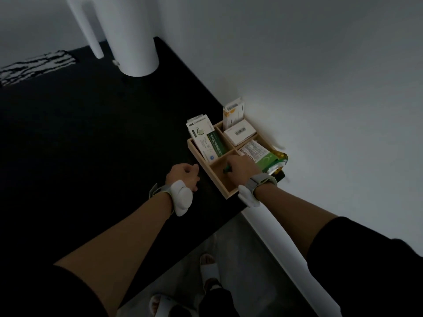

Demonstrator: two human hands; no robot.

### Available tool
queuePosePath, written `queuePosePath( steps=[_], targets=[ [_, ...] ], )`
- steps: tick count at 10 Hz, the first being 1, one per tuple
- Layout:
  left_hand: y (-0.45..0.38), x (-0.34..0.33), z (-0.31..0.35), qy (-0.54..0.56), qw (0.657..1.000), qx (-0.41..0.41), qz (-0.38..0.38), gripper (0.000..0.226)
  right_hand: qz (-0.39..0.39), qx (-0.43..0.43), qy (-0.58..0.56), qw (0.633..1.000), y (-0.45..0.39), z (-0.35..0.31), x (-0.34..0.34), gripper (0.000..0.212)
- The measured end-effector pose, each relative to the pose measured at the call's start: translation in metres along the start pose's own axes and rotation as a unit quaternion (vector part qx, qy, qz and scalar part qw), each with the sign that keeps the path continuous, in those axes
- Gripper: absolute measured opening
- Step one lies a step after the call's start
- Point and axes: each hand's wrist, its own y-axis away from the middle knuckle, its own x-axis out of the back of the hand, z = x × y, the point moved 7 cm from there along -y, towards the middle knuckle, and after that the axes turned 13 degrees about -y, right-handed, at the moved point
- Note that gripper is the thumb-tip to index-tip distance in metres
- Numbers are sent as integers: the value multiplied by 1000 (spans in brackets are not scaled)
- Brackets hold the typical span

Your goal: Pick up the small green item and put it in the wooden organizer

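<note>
The wooden organizer point(225, 193) with four compartments sits at the right corner of a black table, against the white wall. My right hand point(241, 167) is over its near compartment, fingers closed on the small green item point(227, 169), which pokes out dark green at the fingertips just above the compartment floor. My left hand point(185, 176) rests as a loose fist on the table just left of the organizer, holding nothing. Both wrists carry white strapped devices.
Medicine boxes point(207, 139) stand in the far-left compartment, white boxes point(238, 131) in the far one, a green-white packet point(263, 156) in the right one. A white cylinder point(135, 42) stands at the table's back. A striped cloth point(34, 67) lies far left.
</note>
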Motion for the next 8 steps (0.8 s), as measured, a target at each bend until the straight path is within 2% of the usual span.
queuePosePath(
  steps=[3, 5, 6, 8],
  targets=[
    [4, -7, -4, -4, 1000, 5, -22, 28, 15, 13, 22, 1000, 2, 5, -6, 17],
    [9, -5, 1, -3, 1000, 0, -20, 27, -8, 15, 19, 1000, 7, 0, 1, 24],
    [10, -2, 3, -7, 999, -8, -31, 26, 3, 19, 16, 1000, 9, -2, 12, 32],
    [30, 27, 20, 21, 999, -38, -3, 31, 57, 23, 19, 998, 14, -28, 54, 23]
  ],
)
